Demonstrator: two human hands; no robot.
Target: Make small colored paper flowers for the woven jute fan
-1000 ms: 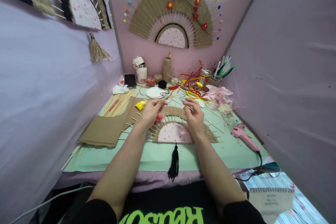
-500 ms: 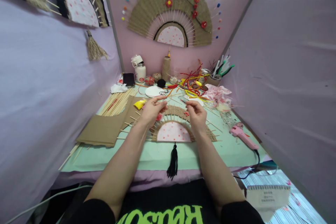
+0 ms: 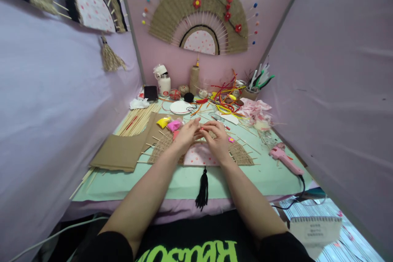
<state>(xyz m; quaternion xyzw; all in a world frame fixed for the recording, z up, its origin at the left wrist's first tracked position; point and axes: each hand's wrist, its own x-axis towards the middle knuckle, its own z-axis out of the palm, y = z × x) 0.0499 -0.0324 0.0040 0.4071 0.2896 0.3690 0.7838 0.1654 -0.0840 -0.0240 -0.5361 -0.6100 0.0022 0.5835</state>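
Over the middle of a woven fan [image 3: 244, 154], my left hand [image 3: 187, 134] and my right hand [image 3: 217, 138] meet at the fingertips. A small red piece, which looks like modelling clay [image 3: 202, 128], shows between them; both hands seem closed on it. The fan lies on the table with bare stick ends around its rim. Its dotted white half-circle [image 3: 196, 156] is partly hidden by my right hand. From its lower edge hangs a black tassel [image 3: 202, 190]. A pink flower [image 3: 231, 140] sits on the woven band, right of my right hand.
Yellow [image 3: 163, 122] and pink packets [image 3: 174, 125] lie behind my left hand. Cardboard [image 3: 118, 151] and thin sticks [image 3: 138, 119] are at left. A pink glue gun [image 3: 285, 159] with a cord lies right. A red pen [image 3: 225, 126] rests behind my right hand.
My hands were apart above the fan; they have come together and lower, the right one moving left. The pink flower and the red pen now show uncovered.
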